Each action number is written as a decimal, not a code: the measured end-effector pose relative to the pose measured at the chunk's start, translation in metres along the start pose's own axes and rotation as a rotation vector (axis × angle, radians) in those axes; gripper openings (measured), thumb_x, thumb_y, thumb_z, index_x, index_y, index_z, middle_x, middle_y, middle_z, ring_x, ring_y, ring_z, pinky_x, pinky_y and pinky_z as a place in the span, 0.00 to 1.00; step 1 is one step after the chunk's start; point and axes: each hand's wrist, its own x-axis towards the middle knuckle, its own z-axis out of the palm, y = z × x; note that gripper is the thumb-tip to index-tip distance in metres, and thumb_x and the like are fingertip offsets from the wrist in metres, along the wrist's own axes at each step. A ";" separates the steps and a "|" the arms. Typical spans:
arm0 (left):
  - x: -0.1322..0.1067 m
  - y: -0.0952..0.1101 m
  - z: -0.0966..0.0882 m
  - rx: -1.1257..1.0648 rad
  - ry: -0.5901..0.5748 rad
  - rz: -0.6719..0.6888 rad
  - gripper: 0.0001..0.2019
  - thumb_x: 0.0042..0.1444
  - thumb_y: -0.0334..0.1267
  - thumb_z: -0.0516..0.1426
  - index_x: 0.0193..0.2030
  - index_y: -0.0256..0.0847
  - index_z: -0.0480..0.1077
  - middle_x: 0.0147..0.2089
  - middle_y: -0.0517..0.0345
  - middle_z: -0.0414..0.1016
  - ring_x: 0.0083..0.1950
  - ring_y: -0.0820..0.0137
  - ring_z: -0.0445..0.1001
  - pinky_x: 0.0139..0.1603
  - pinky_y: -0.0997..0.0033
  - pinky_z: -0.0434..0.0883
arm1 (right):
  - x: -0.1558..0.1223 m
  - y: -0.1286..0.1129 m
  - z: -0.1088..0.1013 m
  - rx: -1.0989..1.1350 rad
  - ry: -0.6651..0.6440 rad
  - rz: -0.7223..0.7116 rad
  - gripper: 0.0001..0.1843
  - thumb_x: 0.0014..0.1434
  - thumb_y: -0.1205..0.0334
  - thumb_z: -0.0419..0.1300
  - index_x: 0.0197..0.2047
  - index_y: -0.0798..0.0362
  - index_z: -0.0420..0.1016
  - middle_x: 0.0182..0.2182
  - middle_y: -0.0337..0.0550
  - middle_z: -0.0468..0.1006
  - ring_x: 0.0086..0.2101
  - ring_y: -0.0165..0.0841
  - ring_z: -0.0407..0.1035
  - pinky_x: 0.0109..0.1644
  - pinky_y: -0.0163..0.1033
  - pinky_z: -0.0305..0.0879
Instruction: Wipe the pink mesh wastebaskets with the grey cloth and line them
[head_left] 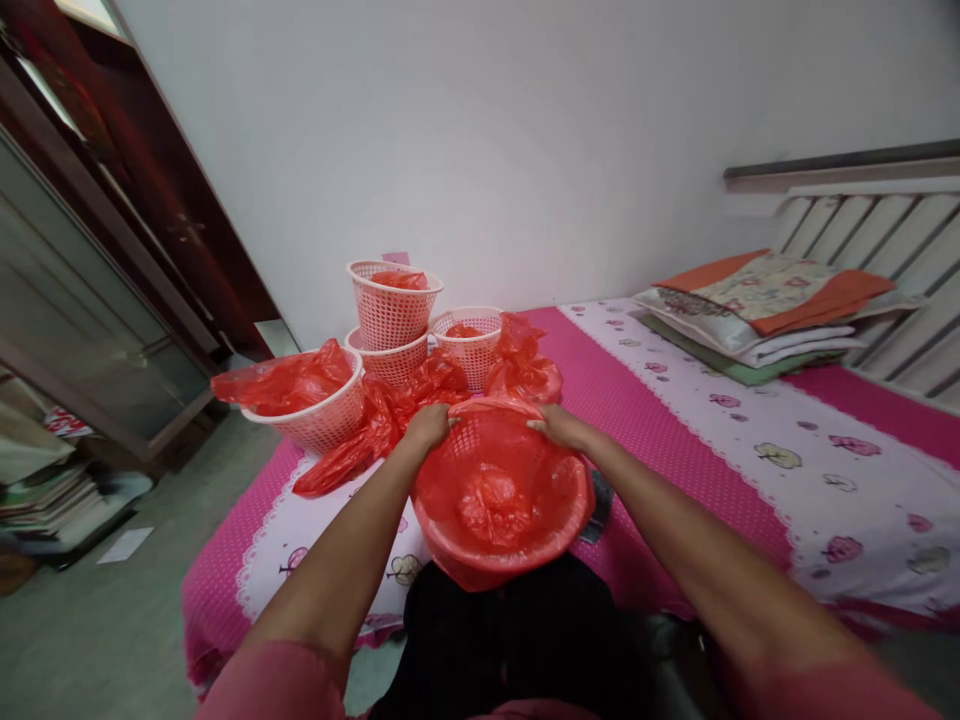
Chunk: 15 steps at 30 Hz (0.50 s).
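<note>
A pink mesh basket (480, 565) lined with a red plastic bag (499, 480) rests tilted toward me at the bed's near edge. My left hand (427, 425) is closed on the bag at the far left of the basket's rim. My right hand (555, 427) grips the bag at the far right of the rim. Both arms reach forward in pink sleeves.
Behind stand more pink mesh baskets with red bags: one at the left (319, 410), two stacked (391, 310), one at the right (471, 340). Loose red bags (360, 445) lie between them. Folded bedding (757, 310) sits on the pink bedspread (675, 420). A cabinet (90, 300) stands left.
</note>
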 end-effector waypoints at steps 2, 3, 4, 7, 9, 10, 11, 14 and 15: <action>0.002 0.001 -0.003 -0.044 -0.003 0.008 0.17 0.68 0.47 0.61 0.55 0.38 0.79 0.57 0.37 0.84 0.61 0.49 0.81 0.63 0.56 0.73 | -0.014 0.004 -0.005 0.017 -0.052 0.023 0.11 0.67 0.59 0.62 0.43 0.55 0.83 0.39 0.48 0.87 0.41 0.41 0.79 0.48 0.42 0.76; 0.001 0.000 -0.006 -0.067 -0.005 0.015 0.18 0.67 0.47 0.62 0.56 0.38 0.79 0.58 0.36 0.83 0.61 0.49 0.81 0.63 0.55 0.73 | -0.021 0.006 -0.008 0.019 -0.066 0.034 0.13 0.69 0.57 0.59 0.44 0.54 0.83 0.39 0.47 0.87 0.41 0.41 0.80 0.48 0.43 0.77; -0.002 -0.001 -0.010 -0.086 -0.010 0.025 0.20 0.66 0.48 0.62 0.59 0.38 0.78 0.60 0.37 0.83 0.62 0.49 0.80 0.63 0.56 0.74 | -0.028 0.006 -0.010 0.023 -0.048 0.050 0.15 0.70 0.55 0.57 0.46 0.54 0.83 0.41 0.48 0.87 0.42 0.42 0.80 0.49 0.45 0.77; -0.023 -0.016 -0.025 -0.229 0.063 0.055 0.31 0.65 0.53 0.63 0.71 0.40 0.69 0.68 0.37 0.77 0.65 0.50 0.79 0.63 0.55 0.74 | -0.055 -0.002 -0.016 -0.003 0.193 0.088 0.21 0.70 0.51 0.57 0.58 0.54 0.79 0.51 0.55 0.85 0.52 0.47 0.79 0.59 0.53 0.75; -0.052 -0.032 -0.030 -0.444 0.244 0.055 0.35 0.65 0.55 0.61 0.74 0.40 0.65 0.66 0.37 0.77 0.62 0.51 0.80 0.62 0.52 0.75 | -0.080 -0.019 -0.015 -0.044 0.398 0.023 0.29 0.69 0.49 0.60 0.67 0.55 0.73 0.59 0.60 0.80 0.61 0.52 0.74 0.67 0.60 0.69; -0.070 -0.041 -0.030 -0.536 0.350 0.047 0.35 0.65 0.56 0.60 0.73 0.39 0.66 0.64 0.38 0.79 0.60 0.53 0.81 0.61 0.51 0.76 | -0.095 -0.031 -0.011 -0.054 0.447 -0.053 0.31 0.69 0.49 0.59 0.70 0.55 0.71 0.62 0.62 0.78 0.63 0.54 0.72 0.69 0.63 0.67; -0.090 -0.048 -0.027 -0.607 0.445 0.033 0.34 0.65 0.58 0.59 0.71 0.39 0.68 0.61 0.39 0.80 0.59 0.53 0.81 0.59 0.52 0.76 | -0.111 -0.045 -0.004 -0.052 0.442 -0.126 0.32 0.71 0.48 0.58 0.72 0.54 0.69 0.63 0.62 0.77 0.64 0.54 0.71 0.69 0.64 0.66; -0.151 -0.055 -0.007 -0.796 0.577 -0.156 0.32 0.61 0.65 0.58 0.59 0.40 0.74 0.53 0.44 0.82 0.48 0.57 0.83 0.41 0.61 0.78 | -0.156 -0.094 0.028 -0.045 0.216 -0.278 0.31 0.72 0.51 0.58 0.75 0.47 0.65 0.67 0.57 0.74 0.67 0.51 0.68 0.72 0.63 0.64; -0.168 -0.053 0.002 -0.859 0.570 -0.250 0.32 0.60 0.67 0.58 0.55 0.39 0.75 0.46 0.47 0.83 0.40 0.60 0.83 0.34 0.66 0.76 | -0.166 -0.110 0.040 -0.048 0.112 -0.294 0.33 0.71 0.51 0.61 0.76 0.48 0.65 0.68 0.57 0.73 0.68 0.51 0.67 0.73 0.62 0.63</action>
